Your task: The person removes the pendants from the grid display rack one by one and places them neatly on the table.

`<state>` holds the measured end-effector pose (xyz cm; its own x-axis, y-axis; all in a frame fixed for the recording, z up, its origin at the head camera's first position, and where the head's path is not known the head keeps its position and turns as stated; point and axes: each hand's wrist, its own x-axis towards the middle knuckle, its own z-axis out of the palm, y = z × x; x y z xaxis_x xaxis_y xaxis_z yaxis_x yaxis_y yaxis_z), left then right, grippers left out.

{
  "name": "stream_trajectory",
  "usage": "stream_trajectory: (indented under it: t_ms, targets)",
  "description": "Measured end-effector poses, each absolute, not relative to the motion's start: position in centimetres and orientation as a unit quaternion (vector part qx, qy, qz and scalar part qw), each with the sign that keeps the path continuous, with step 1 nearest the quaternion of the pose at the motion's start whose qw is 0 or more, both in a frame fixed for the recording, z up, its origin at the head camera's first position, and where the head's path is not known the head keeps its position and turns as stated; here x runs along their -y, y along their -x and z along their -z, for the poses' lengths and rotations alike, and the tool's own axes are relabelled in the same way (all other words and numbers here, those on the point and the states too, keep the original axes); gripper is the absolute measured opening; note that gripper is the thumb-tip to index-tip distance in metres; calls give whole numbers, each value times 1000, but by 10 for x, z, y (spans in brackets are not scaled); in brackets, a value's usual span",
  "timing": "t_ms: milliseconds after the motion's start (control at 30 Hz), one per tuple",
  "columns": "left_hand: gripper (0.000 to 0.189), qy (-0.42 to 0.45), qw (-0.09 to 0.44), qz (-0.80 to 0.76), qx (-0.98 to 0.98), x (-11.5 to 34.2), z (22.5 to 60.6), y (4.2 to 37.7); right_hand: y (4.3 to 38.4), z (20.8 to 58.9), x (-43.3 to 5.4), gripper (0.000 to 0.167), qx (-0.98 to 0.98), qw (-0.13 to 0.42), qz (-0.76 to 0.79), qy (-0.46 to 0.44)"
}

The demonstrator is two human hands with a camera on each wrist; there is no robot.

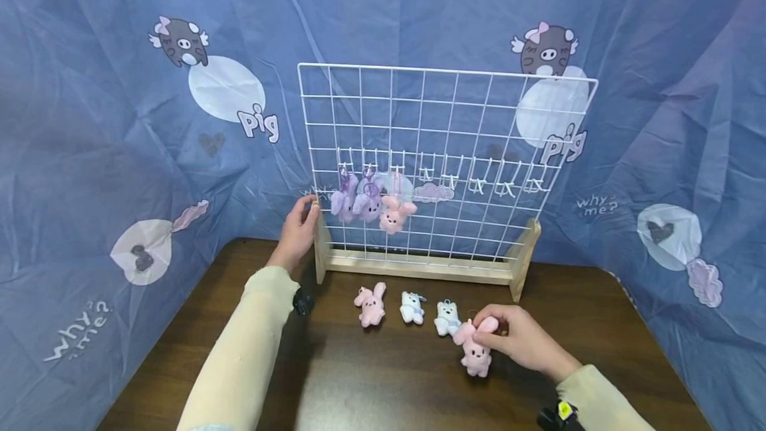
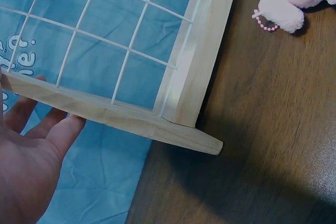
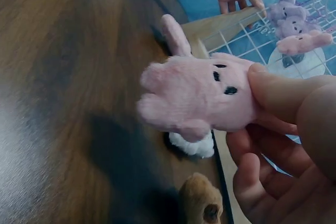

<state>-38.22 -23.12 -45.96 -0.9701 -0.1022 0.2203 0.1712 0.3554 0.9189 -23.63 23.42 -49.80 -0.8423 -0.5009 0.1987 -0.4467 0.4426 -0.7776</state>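
My right hand [image 1: 520, 338] pinches a pink plush bunny keychain [image 3: 194, 93] near its head and ear, with its face outward. At the left side of a white wire grid rack [image 1: 455, 130], my left hand [image 1: 298, 228] grips the wooden upright [image 2: 105, 109], its fingers reaching behind the wood. Two purple plush keychains [image 1: 368, 205] and a pink plush bunny [image 1: 393, 217] hang from the rack's left hooks. On the table in front lie another pink bunny [image 1: 372, 306], a white plush bear [image 1: 411, 308] and a second white bear [image 1: 447, 319].
Several bare white hooks [image 1: 477, 185] line the rack's right half. A brown plush [image 3: 202, 200] sits beyond the right hand, mostly hidden by it in the head view. The rack's wooden base [image 1: 413, 268] stands on the dark wooden table [image 1: 359, 378], before a blue printed cloth [image 1: 371, 12].
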Motion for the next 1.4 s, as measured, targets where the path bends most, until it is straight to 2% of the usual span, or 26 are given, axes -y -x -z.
stream_trajectory:
  t_ms: [467, 967, 1400]
  targets:
    - [46, 21, 117, 566, 816, 231, 460, 382, 228, 507, -252, 10, -890, 78, 319, 316]
    - [45, 23, 113, 572, 812, 230, 458, 380, 225, 503, -259, 14, -897, 119, 284, 317]
    - [46, 21, 114, 569, 814, 230, 457, 379, 230, 482, -260, 10, -899, 72, 270, 337]
